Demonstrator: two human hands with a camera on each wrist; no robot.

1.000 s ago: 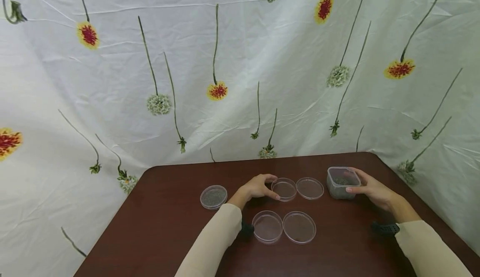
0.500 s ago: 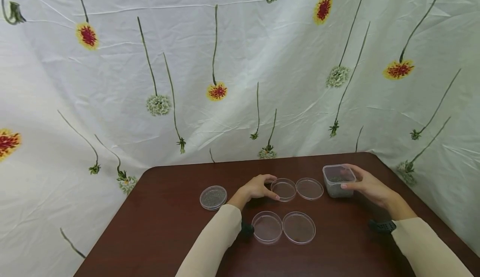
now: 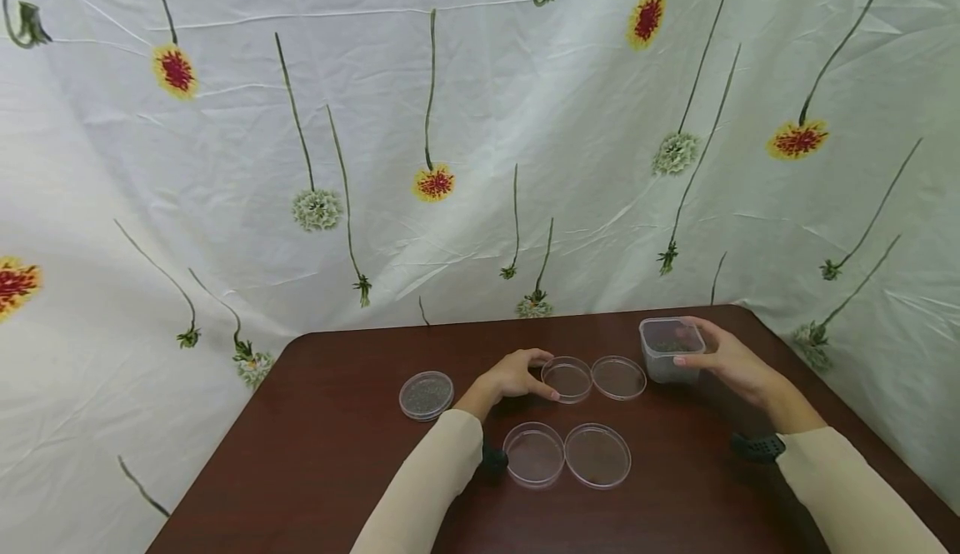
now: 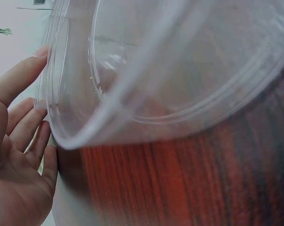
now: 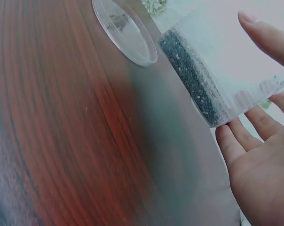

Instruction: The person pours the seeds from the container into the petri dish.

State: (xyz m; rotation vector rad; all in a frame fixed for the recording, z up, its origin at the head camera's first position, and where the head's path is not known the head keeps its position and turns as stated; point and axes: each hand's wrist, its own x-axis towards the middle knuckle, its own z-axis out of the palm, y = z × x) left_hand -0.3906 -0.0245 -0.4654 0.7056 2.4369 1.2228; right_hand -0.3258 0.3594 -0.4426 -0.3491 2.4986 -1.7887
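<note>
1. Two bare hands work over a dark reddish-brown wooden desk (image 3: 337,471), the left hand (image 3: 517,375) around the middle of its far half and the right hand (image 3: 738,371) toward its far right corner.
2. The left hand is partly open, its thumb and fingers curved round the left side of a clear, round, shallow plastic dish (image 3: 567,380) that sits near the desk's far edge.
3. The right hand is spread about as wide as a clear, square plastic box (image 3: 667,366) with rounded corners and has hold of it, thumb on the near side and fingers on the far side and toward the base.
4. The box is near the far right corner; dark grey granules fill its lower part. It tilts in the right wrist view and appears raised off the desk.
5. Between the gripped dish and the box lies a second clear dish (image 3: 618,378), its rim just beside the first.
6. Closer to the near edge, a left front dish (image 3: 534,454) and a right front dish (image 3: 598,456) lie rim to rim.
7. Toward the far left corner rests a round, clear dish of grey granules (image 3: 427,395).
8. Cream sleeves (image 3: 427,487) cover both forearms, and a black strap (image 3: 759,448) circles the right wrist.
9. Beyond the far edge hangs a white cloth (image 3: 480,104) printed with upside-down flowers.
</note>
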